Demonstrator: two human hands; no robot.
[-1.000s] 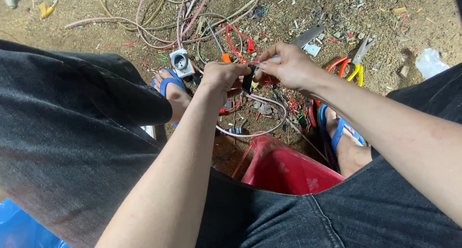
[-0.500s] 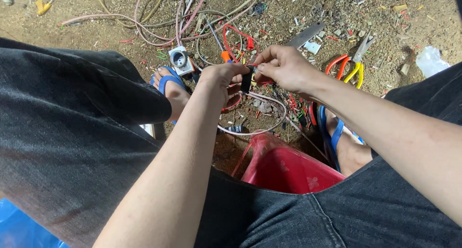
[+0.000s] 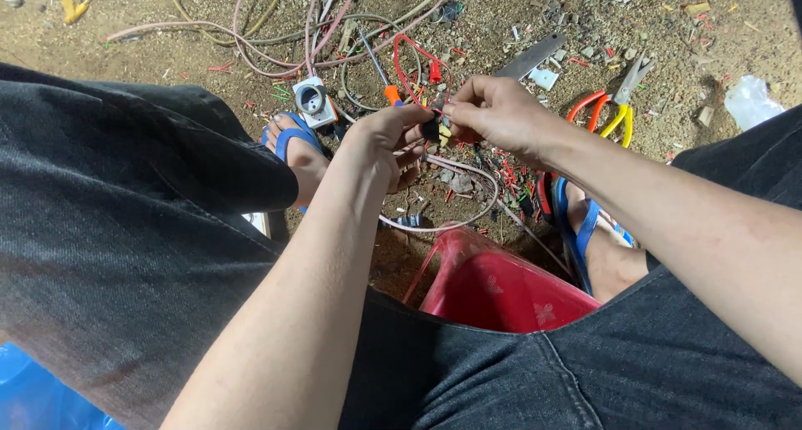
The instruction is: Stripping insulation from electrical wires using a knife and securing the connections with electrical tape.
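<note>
Head view, person seated on a red plastic stool (image 3: 493, 292), legs in dark denim, feet in blue sandals on the bare sandy ground (image 3: 167, 54).

Left to right: small yellow scrap (image 3: 70, 10) near the ground's top-left corner; tangle of pink and grey loose cables (image 3: 276, 29) along the top edge; white square socket with a round grey face (image 3: 315, 102) just beside the left foot; orange-handled screwdriver (image 3: 383, 79) lying among the cables.

Left hand (image 3: 386, 142): fingers curled narrow, pinching a small black plug-like part (image 3: 431, 131) (details too small to read). Right hand (image 3: 493, 113): fingertips closed on the same part from the other side, a thin red wire loop (image 3: 413, 63) rising from the pinch. The part sits above the ground between both feet, over a pale pink cable loop (image 3: 468, 198).

Further right: flat grey metal blade (image 3: 528, 60), partly hidden behind the right hand; red- and yellow-handled pliers (image 3: 614, 108) well apart from the hands; crumpled clear plastic (image 3: 746, 103) at the right edge. Red wire offcuts (image 3: 508, 175) litter the ground under the hands.
</note>
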